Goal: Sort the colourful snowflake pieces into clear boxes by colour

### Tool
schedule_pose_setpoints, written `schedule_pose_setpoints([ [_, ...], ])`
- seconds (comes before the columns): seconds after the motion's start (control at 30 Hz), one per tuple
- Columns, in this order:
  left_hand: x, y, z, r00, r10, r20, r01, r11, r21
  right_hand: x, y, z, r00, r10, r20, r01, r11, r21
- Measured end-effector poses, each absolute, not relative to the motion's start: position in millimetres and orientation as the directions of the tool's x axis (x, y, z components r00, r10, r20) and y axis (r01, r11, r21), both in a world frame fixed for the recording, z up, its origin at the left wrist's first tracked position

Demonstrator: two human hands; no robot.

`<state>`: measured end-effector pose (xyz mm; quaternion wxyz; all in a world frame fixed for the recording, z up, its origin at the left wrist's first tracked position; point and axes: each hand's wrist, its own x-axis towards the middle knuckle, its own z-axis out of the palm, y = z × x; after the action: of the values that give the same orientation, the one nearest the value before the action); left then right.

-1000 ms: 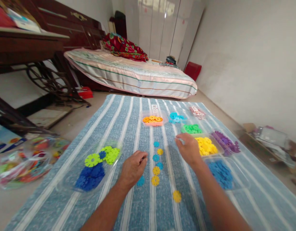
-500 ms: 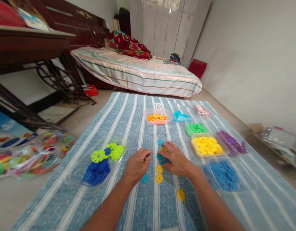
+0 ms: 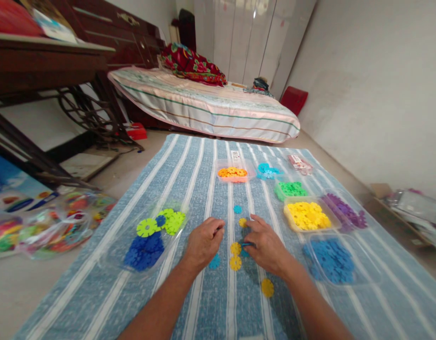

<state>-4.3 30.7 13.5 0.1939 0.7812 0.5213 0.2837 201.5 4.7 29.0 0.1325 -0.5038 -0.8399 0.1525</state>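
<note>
Over the striped cloth, my right hand (image 3: 266, 246) pinches a blue snowflake disc (image 3: 248, 244) edge-on between thumb and fingers. Just under it lies another blue disc (image 3: 244, 253), partly covered. My left hand (image 3: 204, 243) is closed, its fingertips curled together; whatever they hold, if anything, is hidden. A light blue disc (image 3: 214, 261) lies beside my left wrist. Between the hands two yellow discs (image 3: 235, 255) lie touching in a line. Farther up are a small yellow disc (image 3: 242, 222) and a light blue disc (image 3: 237, 209). One more yellow disc (image 3: 267, 287) lies near my right forearm.
At right stand tubs of yellow discs (image 3: 308, 216), blue discs (image 3: 333, 262), green discs (image 3: 292, 189) and purple discs (image 3: 345, 210). Orange discs (image 3: 232, 173) sit in a tub at the back. At left, a clear tray (image 3: 110, 250) holds lime and dark blue discs.
My right hand has drawn back to the right, with a blue disc now in its fingers. The small yellow disc shows more fully. My left hand has barely moved.
</note>
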Motion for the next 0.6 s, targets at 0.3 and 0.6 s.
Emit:
schedule_pose_setpoints([
  [0.3,-5,29,17,0.293,0.928,0.23,0.698,-0.372,0.612,201,-16,43,-0.461,0.887,0.006,0.826,0.431,-0.362],
  [0.6,-5,31,13,0.296,0.926,0.234,0.708,-0.377,0.598,192,-21,34,-0.493,0.865,0.093,0.834,0.5,-0.234],
])
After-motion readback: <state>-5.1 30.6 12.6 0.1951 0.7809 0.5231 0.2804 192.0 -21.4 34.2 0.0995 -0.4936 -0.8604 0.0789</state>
